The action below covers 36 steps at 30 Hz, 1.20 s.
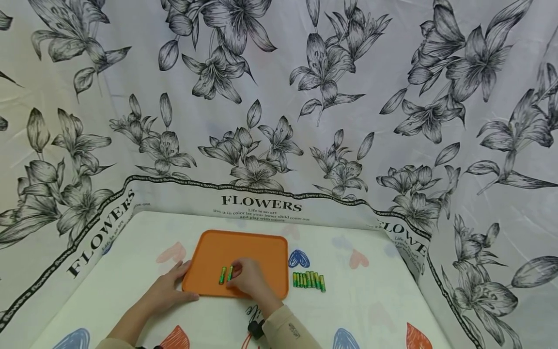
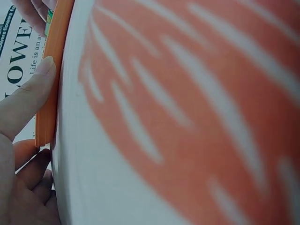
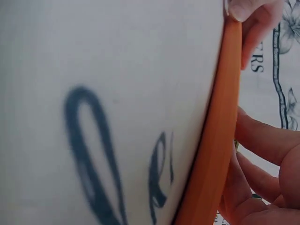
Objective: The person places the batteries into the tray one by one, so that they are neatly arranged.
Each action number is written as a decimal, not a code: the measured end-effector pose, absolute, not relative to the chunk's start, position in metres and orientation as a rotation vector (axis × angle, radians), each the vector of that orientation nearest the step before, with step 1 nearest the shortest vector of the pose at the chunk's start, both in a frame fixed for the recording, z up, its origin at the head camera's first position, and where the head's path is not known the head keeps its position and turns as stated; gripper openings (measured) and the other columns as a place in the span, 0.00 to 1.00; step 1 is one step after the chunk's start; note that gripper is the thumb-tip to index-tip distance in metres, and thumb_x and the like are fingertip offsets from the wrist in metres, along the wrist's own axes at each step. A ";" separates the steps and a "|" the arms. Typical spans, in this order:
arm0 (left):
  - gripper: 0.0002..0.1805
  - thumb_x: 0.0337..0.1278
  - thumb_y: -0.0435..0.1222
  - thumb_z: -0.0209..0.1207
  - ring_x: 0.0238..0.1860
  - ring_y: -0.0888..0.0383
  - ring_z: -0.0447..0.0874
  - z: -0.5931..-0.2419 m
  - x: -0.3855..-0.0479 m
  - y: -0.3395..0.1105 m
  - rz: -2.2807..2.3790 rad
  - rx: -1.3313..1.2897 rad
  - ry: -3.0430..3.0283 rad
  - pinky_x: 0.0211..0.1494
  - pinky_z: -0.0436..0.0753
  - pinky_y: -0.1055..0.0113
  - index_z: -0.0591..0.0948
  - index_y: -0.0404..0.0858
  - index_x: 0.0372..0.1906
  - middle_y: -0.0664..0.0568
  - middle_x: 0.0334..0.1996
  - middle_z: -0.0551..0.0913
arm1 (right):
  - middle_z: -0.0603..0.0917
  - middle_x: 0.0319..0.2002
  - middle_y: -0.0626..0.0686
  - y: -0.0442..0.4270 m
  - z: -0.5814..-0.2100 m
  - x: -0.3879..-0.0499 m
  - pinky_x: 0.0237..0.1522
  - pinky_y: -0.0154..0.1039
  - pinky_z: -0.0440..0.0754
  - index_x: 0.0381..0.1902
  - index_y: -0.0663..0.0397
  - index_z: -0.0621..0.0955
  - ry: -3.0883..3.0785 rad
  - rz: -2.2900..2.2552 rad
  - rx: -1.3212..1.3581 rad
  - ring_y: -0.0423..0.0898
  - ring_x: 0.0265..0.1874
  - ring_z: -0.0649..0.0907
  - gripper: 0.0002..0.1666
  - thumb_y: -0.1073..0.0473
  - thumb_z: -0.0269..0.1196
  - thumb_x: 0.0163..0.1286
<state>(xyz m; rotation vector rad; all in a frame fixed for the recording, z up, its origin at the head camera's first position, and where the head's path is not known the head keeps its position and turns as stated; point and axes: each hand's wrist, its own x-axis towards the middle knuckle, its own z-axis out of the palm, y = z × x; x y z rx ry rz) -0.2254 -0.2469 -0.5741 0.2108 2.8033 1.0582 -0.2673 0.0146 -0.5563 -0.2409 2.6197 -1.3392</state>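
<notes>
An orange tray [image 1: 261,247] lies on the cloth-covered table. My left hand [image 1: 167,288] holds its near left corner, the thumb [image 2: 46,68] along the front wall and the other fingers around the left side. Over the tray's middle, my right hand [image 1: 247,278] pinches a green and yellow battery [image 1: 230,274], partly covered by the fingers. Another such battery [image 1: 223,275] stands or lies just left of it in the tray; which, I cannot tell. In the right wrist view the tray wall [image 3: 220,131] hides the fingertips and the held battery.
Right of the tray, several green and yellow batteries [image 1: 308,279] lie side by side in a row on the tablecloth [image 1: 348,310]. A white flower-print curtain [image 1: 261,160] encloses the table's back and sides.
</notes>
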 end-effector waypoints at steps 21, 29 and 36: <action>0.62 0.42 0.61 0.74 0.74 0.24 0.52 -0.574 -0.226 -0.248 1.041 0.219 2.793 0.68 0.62 0.27 0.60 0.34 0.78 0.27 0.77 0.53 | 0.81 0.35 0.44 0.008 -0.555 -0.266 0.41 0.33 0.84 0.58 0.57 0.82 2.570 -1.354 -0.231 0.36 0.29 0.76 0.38 0.68 0.81 0.47; 0.61 0.42 0.60 0.74 0.74 0.24 0.53 -0.575 -0.226 -0.247 1.046 0.209 2.784 0.67 0.62 0.27 0.60 0.35 0.78 0.29 0.77 0.53 | 0.83 0.40 0.47 0.022 -0.552 -0.262 0.35 0.33 0.82 0.62 0.53 0.80 2.553 -1.422 -0.264 0.35 0.30 0.79 0.42 0.66 0.82 0.46; 0.62 0.42 0.59 0.75 0.74 0.24 0.53 -0.575 -0.226 -0.248 1.060 0.218 2.796 0.67 0.63 0.27 0.59 0.36 0.78 0.28 0.77 0.53 | 0.83 0.46 0.51 0.043 -0.547 -0.260 0.35 0.35 0.84 0.64 0.54 0.78 2.506 -1.512 -0.287 0.40 0.38 0.82 0.41 0.67 0.79 0.51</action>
